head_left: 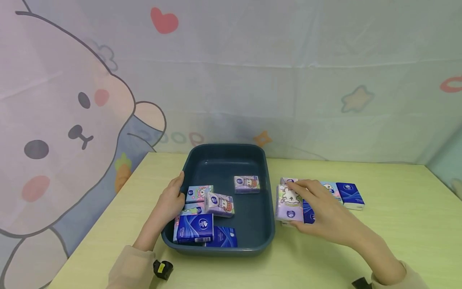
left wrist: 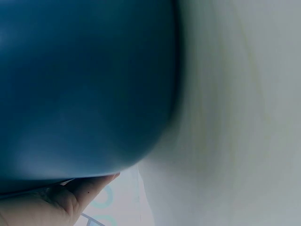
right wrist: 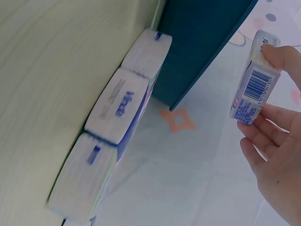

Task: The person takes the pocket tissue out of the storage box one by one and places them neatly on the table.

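In the head view, my right hand [head_left: 325, 212] pinches a light purple tissue pack [head_left: 290, 202] with a white cartoon animal on it. The right wrist view shows this pack lifted, its barcode side exposed between thumb and fingers [right wrist: 273, 141]. Below and behind it, a row of tissue packs [head_left: 350, 193] lies on the table, partly hidden by the hand. My left hand [head_left: 171, 200] rests against the left side of a dark blue bin [head_left: 234, 251], its fingers along the outer wall in the left wrist view. Inside the bin lie several packs, including a blue pack [head_left: 195, 228] and a purple pack [head_left: 219, 204].
Another purple pack [head_left: 247, 184] lies apart near the bin's right wall. The pale wooden table [head_left: 390, 241] extends right of the row. Behind it hangs a cartoon-printed cloth [head_left: 306, 80]. Small black devices [head_left: 163, 269] sit at the wrists.
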Demonstrator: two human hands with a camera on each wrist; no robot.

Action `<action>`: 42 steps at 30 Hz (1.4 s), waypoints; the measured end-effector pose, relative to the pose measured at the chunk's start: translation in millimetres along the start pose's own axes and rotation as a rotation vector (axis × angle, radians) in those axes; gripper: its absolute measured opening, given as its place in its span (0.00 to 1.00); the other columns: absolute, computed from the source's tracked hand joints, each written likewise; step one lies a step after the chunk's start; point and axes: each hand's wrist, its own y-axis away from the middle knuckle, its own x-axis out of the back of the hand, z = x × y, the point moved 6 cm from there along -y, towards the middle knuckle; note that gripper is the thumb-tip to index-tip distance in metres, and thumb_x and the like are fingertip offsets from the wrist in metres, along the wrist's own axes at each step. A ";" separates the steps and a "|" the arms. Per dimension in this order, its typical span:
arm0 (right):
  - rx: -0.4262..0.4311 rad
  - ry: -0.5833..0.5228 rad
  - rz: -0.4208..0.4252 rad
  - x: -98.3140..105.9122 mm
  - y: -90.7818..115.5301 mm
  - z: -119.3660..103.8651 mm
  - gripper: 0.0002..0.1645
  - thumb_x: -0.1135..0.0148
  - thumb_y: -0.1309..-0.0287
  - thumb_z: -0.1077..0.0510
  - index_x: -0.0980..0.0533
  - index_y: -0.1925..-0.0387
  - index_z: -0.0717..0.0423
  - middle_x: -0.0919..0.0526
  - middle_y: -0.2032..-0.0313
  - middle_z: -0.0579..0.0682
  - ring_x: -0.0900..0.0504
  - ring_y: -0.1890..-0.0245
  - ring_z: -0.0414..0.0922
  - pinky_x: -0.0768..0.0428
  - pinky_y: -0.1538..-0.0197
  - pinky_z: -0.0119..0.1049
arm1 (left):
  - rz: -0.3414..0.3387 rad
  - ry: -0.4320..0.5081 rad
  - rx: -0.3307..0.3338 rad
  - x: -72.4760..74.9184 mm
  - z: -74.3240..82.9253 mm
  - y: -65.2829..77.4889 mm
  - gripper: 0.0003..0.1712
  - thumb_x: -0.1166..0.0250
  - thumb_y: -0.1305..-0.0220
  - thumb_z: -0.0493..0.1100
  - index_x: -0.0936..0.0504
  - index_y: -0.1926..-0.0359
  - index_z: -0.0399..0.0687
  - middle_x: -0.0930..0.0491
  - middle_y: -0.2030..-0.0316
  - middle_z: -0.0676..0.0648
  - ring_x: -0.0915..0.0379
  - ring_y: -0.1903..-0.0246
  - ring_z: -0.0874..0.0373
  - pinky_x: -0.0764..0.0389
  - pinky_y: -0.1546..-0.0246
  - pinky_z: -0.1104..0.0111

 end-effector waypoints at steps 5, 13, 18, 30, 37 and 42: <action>-0.035 0.010 -0.016 3.4 9.1 13.5 0.51 0.30 0.63 0.45 0.41 0.34 0.43 0.34 0.41 0.45 0.33 0.44 0.43 0.27 0.47 0.43 | -0.003 0.005 0.000 0.4 0.7 0.6 0.34 0.58 0.36 0.34 0.56 0.30 0.40 0.51 0.31 0.35 0.53 0.33 0.37 0.44 0.36 0.47; -0.072 0.027 -0.038 8.8 28.3 37.9 0.53 0.28 0.65 0.51 0.42 0.34 0.45 0.35 0.42 0.45 0.34 0.46 0.42 0.30 0.52 0.38 | -0.003 -0.004 0.006 0.1 -0.6 -0.1 0.34 0.58 0.36 0.34 0.56 0.30 0.41 0.51 0.31 0.35 0.52 0.33 0.37 0.43 0.36 0.47; -0.090 0.012 -0.044 12.5 42.8 56.4 0.53 0.27 0.64 0.54 0.42 0.33 0.45 0.36 0.40 0.46 0.36 0.45 0.43 0.36 0.48 0.20 | 0.000 -0.002 0.002 -0.8 -0.7 -0.2 0.34 0.58 0.36 0.34 0.56 0.30 0.41 0.51 0.31 0.35 0.52 0.33 0.37 0.43 0.37 0.47; -0.190 -0.079 -0.090 18.3 64.9 114.5 0.52 0.24 0.69 0.52 0.37 0.37 0.50 0.35 0.43 0.53 0.36 0.44 0.54 0.29 0.47 0.50 | -0.004 -0.002 0.008 -0.9 -1.8 -0.4 0.34 0.58 0.36 0.34 0.56 0.29 0.42 0.51 0.31 0.36 0.52 0.33 0.37 0.42 0.37 0.46; -0.263 -0.146 -0.158 16.8 77.7 142.2 0.50 0.25 0.68 0.50 0.35 0.39 0.56 0.34 0.44 0.57 0.36 0.45 0.61 0.33 0.53 0.65 | -0.012 -0.006 0.008 -2.2 -2.4 -0.5 0.34 0.58 0.36 0.34 0.57 0.29 0.42 0.51 0.31 0.36 0.53 0.32 0.37 0.42 0.37 0.46; -0.262 -0.175 -0.160 15.1 82.6 150.2 0.48 0.25 0.68 0.52 0.34 0.40 0.55 0.34 0.44 0.57 0.36 0.44 0.63 0.34 0.53 0.65 | -0.013 -0.007 0.004 -1.8 -2.1 -0.7 0.34 0.58 0.36 0.34 0.57 0.29 0.42 0.52 0.31 0.35 0.53 0.32 0.37 0.42 0.37 0.46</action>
